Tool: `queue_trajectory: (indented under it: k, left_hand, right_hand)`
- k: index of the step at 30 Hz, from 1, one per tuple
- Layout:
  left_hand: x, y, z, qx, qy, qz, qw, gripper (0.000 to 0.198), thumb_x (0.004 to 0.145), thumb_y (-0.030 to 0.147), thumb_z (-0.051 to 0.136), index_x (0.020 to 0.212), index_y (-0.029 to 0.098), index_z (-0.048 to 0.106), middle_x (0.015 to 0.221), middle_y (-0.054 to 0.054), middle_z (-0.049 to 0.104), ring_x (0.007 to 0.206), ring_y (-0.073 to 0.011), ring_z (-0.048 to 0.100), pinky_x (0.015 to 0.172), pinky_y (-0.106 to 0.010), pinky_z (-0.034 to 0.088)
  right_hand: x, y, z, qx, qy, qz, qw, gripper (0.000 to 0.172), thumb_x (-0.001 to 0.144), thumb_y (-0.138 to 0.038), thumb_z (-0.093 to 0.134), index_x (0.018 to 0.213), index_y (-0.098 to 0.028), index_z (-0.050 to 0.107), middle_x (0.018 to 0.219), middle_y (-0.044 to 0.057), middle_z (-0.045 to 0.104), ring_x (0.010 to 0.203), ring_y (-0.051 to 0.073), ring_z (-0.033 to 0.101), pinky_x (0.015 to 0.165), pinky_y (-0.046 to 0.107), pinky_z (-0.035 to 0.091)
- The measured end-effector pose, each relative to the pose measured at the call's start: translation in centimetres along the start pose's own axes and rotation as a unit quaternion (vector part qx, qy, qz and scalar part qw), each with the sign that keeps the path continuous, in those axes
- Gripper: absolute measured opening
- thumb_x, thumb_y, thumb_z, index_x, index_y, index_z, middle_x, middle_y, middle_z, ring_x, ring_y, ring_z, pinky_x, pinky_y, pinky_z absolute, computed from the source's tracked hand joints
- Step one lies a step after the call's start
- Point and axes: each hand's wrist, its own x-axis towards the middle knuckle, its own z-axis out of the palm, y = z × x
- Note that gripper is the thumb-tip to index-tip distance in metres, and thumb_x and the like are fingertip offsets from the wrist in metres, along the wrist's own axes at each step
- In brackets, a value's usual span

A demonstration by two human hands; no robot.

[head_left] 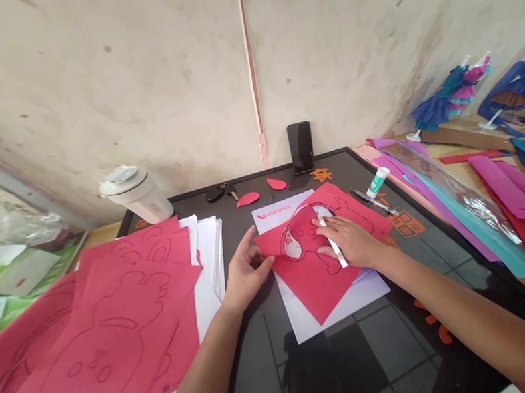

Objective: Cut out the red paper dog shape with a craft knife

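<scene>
A red sheet of paper (316, 295) with a black-outlined animal drawing lies turned on white paper (306, 327). Two ear-shaped openings in it show white beneath. My left hand (249, 268) has its thumb and fingers together at the sheet's left corner, pinching the edge. In my right hand (352, 242) is a slim white utility knife (335, 245), its front end over the drawing near the right-hand opening. The blade itself is too small to make out. Two red ear-shaped cutouts, one left (247, 199) and one right (276, 184), lie beyond the sheet.
Red drawn sheets (98, 361) cover the left side. Behind stand a white cup (137, 195), keys (224, 192) and an upright phone (301, 147). A glue stick (378, 182) and pen (372, 201) lie at right, before coloured paper (470, 221) and paper dresses (448, 96).
</scene>
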Motion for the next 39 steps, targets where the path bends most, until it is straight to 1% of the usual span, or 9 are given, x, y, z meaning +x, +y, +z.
queue_trajectory:
  k: [4, 8, 10, 14, 22, 26, 30, 34, 39]
  left_hand:
    - [-0.1, -0.1, -0.1, 0.124, 0.020, 0.072, 0.989, 0.062, 0.084, 0.034, 0.062, 0.141, 0.015, 0.048, 0.083, -0.002, 0.068, 0.069, -0.0148, 0.063, 0.072, -0.031, 0.054]
    - [-0.1, -0.2, 0.2, 0.211, 0.074, 0.142, 0.964, 0.035, 0.086, 0.032, 0.058, 0.118, 0.021, 0.068, 0.116, -0.009, 0.066, 0.111, -0.0262, 0.059, 0.099, -0.045, 0.046]
    - [0.0, -0.1, 0.4, 0.238, 0.054, 0.173, 0.954, 0.026, 0.084, 0.026, 0.056, 0.104, 0.024, 0.073, 0.114, -0.007, 0.069, 0.117, -0.0286, 0.056, 0.104, -0.049, 0.041]
    - [-0.2, -0.1, 0.9, 0.279, -0.017, 0.217, 0.935, 0.025, 0.078, 0.017, 0.054, 0.087, 0.025, 0.076, 0.099, -0.005, 0.073, 0.101, -0.0270, 0.062, 0.093, -0.047, 0.047]
    - [-0.5, 0.1, 0.9, 0.328, -0.049, 0.257, 0.908, 0.028, 0.076, 0.012, 0.053, 0.085, 0.023, 0.076, 0.091, -0.006, 0.069, 0.090, -0.0248, 0.061, 0.085, -0.044, 0.047]
    - [-0.5, 0.4, 0.9, 0.339, -0.059, 0.272, 0.899, 0.026, 0.081, 0.021, 0.055, 0.096, 0.021, 0.076, 0.090, -0.008, 0.066, 0.086, -0.0249, 0.060, 0.087, -0.047, 0.046]
    - [-0.5, 0.4, 0.8, 0.336, -0.082, 0.282, 0.895, 0.033, 0.084, 0.026, 0.055, 0.113, 0.022, 0.071, 0.117, -0.010, 0.067, 0.115, -0.0303, 0.057, 0.104, -0.053, 0.037]
    - [-0.4, 0.5, 0.8, 0.341, -0.174, 0.233, 0.894, 0.046, 0.082, 0.037, 0.067, 0.126, 0.024, 0.065, 0.136, -0.008, 0.060, 0.135, -0.0350, 0.044, 0.114, -0.060, 0.023]
    - [-0.1, 0.7, 0.8, 0.335, -0.190, 0.193, 0.903, 0.058, 0.073, 0.046, 0.078, 0.125, 0.025, 0.065, 0.137, -0.008, 0.059, 0.134, -0.0371, 0.044, 0.115, -0.062, 0.021]
  right_hand:
    - [-0.2, 0.8, -0.4, 0.012, -0.021, -0.033, 0.999, 0.030, 0.093, -0.035, 0.062, 0.117, -0.016, 0.064, 0.140, 0.018, 0.057, 0.128, 0.033, 0.056, 0.105, 0.052, 0.047]
    - [-0.6, 2.0, -1.4, 0.026, -0.053, -0.068, 0.996, 0.030, 0.093, -0.034, 0.063, 0.118, -0.018, 0.065, 0.140, 0.016, 0.057, 0.131, 0.031, 0.054, 0.107, 0.051, 0.045]
    - [-0.8, 2.3, -2.0, 0.030, -0.064, -0.082, 0.994, 0.030, 0.092, -0.035, 0.064, 0.117, -0.018, 0.065, 0.140, 0.015, 0.058, 0.131, 0.031, 0.053, 0.108, 0.052, 0.045]
    - [-1.5, 1.1, -2.7, 0.022, -0.030, -0.037, 0.999, 0.032, 0.092, -0.036, 0.063, 0.120, -0.020, 0.064, 0.143, 0.013, 0.056, 0.131, 0.032, 0.053, 0.109, 0.053, 0.043]
    - [-1.7, -1.6, -1.5, 0.008, -0.045, 0.045, 0.998, 0.038, 0.093, -0.039, 0.062, 0.125, -0.020, 0.060, 0.142, 0.015, 0.056, 0.131, 0.035, 0.052, 0.108, 0.056, 0.041]
    - [-1.4, -2.1, -2.4, 0.043, 0.042, 0.077, 0.995, 0.040, 0.099, -0.042, 0.048, 0.128, -0.019, 0.061, 0.114, 0.015, 0.070, 0.107, 0.031, 0.065, 0.094, 0.050, 0.050]
    - [-1.8, -5.6, -3.0, 0.220, 0.155, 0.064, 0.961, 0.041, 0.103, -0.040, 0.035, 0.130, -0.021, 0.061, 0.088, 0.007, 0.071, 0.081, 0.021, 0.067, 0.077, 0.037, 0.056]
    - [-1.9, -9.5, -2.1, 0.326, 0.153, 0.104, 0.927, 0.032, 0.102, -0.036, 0.041, 0.118, -0.020, 0.064, 0.082, 0.005, 0.073, 0.070, 0.016, 0.068, 0.071, 0.030, 0.056]
    - [-1.6, -10.4, -0.6, 0.393, 0.136, 0.204, 0.886, 0.018, 0.097, -0.034, 0.049, 0.099, -0.021, 0.060, 0.073, 0.002, 0.071, 0.066, 0.016, 0.067, 0.067, 0.028, 0.055]
